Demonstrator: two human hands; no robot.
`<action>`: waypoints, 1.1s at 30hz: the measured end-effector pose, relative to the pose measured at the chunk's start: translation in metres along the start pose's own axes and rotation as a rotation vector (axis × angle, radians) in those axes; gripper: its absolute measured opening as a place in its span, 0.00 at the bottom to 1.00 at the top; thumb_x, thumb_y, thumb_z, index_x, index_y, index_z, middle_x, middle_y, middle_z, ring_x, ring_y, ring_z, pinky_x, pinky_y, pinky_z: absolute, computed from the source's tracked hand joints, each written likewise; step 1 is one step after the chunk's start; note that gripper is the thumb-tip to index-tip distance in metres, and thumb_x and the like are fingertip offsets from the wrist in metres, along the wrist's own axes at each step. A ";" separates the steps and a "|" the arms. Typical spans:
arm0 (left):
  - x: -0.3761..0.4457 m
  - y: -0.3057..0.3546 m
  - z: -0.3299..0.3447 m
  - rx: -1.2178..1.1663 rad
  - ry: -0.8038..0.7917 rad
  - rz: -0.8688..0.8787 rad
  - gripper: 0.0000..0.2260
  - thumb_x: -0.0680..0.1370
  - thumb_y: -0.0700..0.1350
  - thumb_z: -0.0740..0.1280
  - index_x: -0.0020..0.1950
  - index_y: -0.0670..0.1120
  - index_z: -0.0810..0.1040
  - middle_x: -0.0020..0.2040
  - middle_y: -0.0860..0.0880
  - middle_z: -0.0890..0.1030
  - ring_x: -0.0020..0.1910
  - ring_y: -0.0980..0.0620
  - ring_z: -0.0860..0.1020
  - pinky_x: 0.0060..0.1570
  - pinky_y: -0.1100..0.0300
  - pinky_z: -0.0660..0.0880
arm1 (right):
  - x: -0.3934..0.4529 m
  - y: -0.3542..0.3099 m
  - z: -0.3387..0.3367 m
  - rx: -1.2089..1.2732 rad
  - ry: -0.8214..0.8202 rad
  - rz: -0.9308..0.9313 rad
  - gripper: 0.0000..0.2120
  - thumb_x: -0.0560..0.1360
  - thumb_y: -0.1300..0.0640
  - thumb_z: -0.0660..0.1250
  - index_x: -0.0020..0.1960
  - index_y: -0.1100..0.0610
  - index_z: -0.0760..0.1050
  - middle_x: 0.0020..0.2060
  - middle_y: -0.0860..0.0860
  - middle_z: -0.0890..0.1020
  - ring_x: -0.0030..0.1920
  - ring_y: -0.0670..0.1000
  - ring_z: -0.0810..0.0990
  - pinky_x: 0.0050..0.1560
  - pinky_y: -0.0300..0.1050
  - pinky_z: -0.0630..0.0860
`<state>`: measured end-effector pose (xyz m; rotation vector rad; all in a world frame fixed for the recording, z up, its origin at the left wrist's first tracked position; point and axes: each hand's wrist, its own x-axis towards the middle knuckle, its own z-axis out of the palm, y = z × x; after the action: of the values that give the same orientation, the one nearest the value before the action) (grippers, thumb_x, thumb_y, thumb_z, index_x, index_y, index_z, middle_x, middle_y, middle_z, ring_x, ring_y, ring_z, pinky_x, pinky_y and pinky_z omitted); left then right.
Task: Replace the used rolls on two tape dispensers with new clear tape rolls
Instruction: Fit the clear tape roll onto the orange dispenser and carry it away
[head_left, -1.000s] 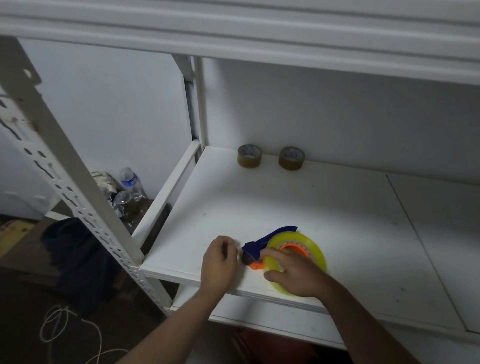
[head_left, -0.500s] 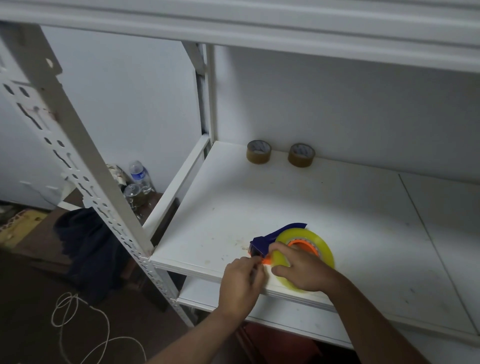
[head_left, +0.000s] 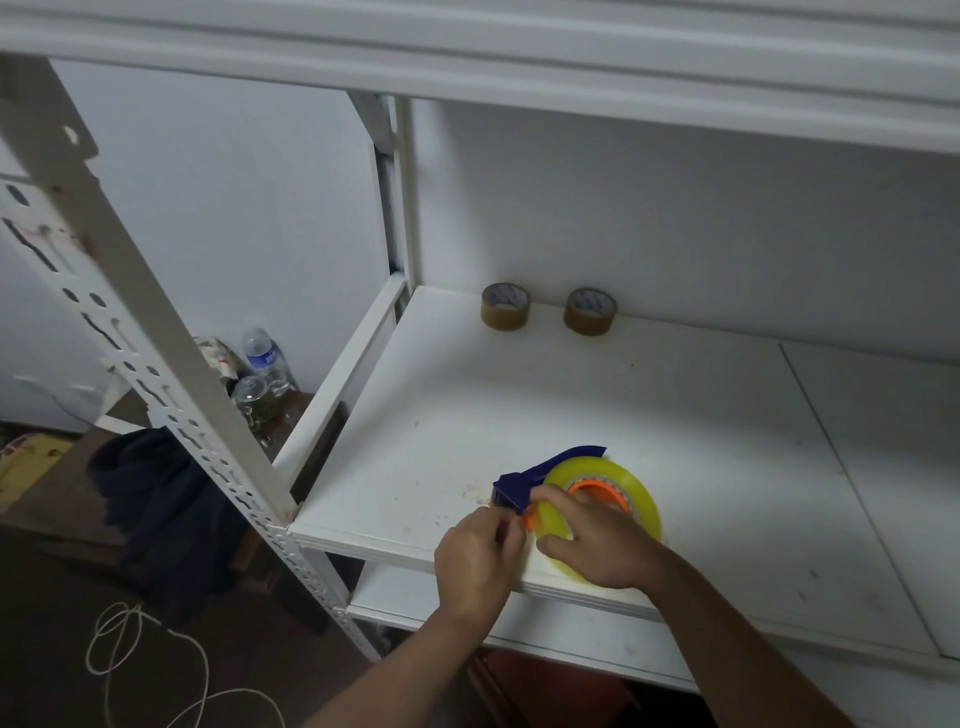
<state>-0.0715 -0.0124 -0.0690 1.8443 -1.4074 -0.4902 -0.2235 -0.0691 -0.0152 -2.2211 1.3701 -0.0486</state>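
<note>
A blue tape dispenser (head_left: 524, 480) with an orange hub lies flat near the front edge of the white shelf (head_left: 649, 415). A yellowish clear tape roll (head_left: 634, 488) sits on its hub. My right hand (head_left: 597, 545) grips the near side of the roll, fingers curled over it. My left hand (head_left: 475, 558) is at the dispenser's blade end, fingers curled and pinching there; what it pinches is hidden. Two brown used rolls, one on the left (head_left: 505, 306) and one on the right (head_left: 590, 312), stand at the back of the shelf by the wall.
A white slotted upright (head_left: 140, 338) stands at the shelf's left front corner. A lower shelf (head_left: 519, 623) juts out beneath. On the floor to the left are a water bottle (head_left: 262, 358), glass jars (head_left: 249, 400), dark cloth (head_left: 156, 499) and white cord (head_left: 135, 649).
My left hand slid from the shelf edge to the dispenser's blade end and now pinches there. My right hand stays on the roll. The camera shifted slightly.
</note>
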 end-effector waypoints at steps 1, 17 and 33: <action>0.001 0.000 0.000 -0.008 0.003 -0.012 0.09 0.76 0.52 0.63 0.41 0.51 0.79 0.36 0.54 0.81 0.36 0.54 0.77 0.37 0.59 0.71 | -0.001 -0.001 0.001 -0.010 0.024 -0.005 0.23 0.75 0.44 0.62 0.68 0.39 0.59 0.59 0.50 0.74 0.58 0.54 0.72 0.59 0.49 0.69; 0.016 -0.010 -0.006 -0.117 0.014 -0.058 0.09 0.78 0.46 0.65 0.39 0.45 0.77 0.30 0.54 0.75 0.31 0.54 0.73 0.34 0.61 0.67 | -0.004 -0.014 0.002 0.030 0.218 0.069 0.32 0.71 0.42 0.69 0.69 0.48 0.58 0.56 0.49 0.78 0.47 0.49 0.76 0.43 0.42 0.74; 0.026 -0.014 -0.013 -0.175 -0.062 -0.086 0.05 0.74 0.47 0.69 0.40 0.50 0.74 0.32 0.53 0.76 0.33 0.55 0.75 0.34 0.60 0.71 | -0.011 -0.012 0.007 -0.131 0.244 -0.079 0.36 0.71 0.42 0.64 0.73 0.48 0.51 0.49 0.48 0.80 0.48 0.49 0.77 0.54 0.44 0.71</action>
<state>-0.0447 -0.0305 -0.0675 1.7665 -1.2866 -0.6973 -0.2163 -0.0529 -0.0133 -2.4430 1.4473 -0.2741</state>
